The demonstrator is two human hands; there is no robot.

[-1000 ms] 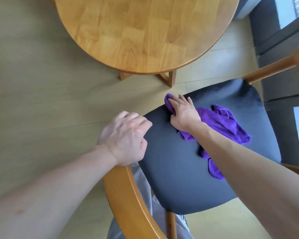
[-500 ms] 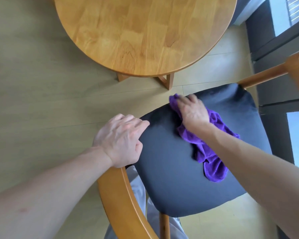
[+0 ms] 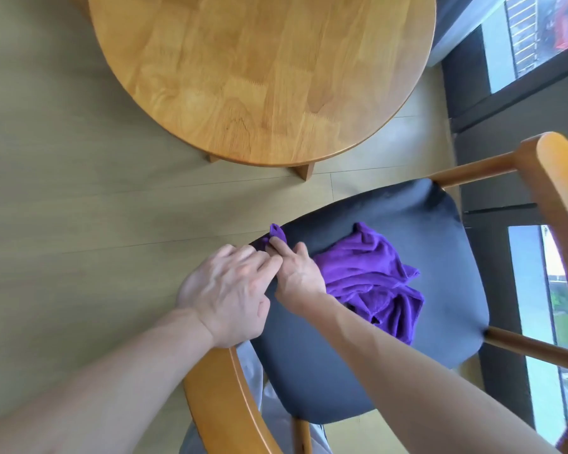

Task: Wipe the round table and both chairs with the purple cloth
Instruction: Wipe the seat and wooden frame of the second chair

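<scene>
Both hands meet at the dark seat (image 3: 391,322) edge: right hand (image 3: 297,273) grip pinches purple cloth (image 3: 371,276); left hand (image 3: 227,290) flat.

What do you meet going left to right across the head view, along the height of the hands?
Bare floor → left hand → right hand → purple cloth → bare dark chair seat → wooden chair back rail.
</scene>
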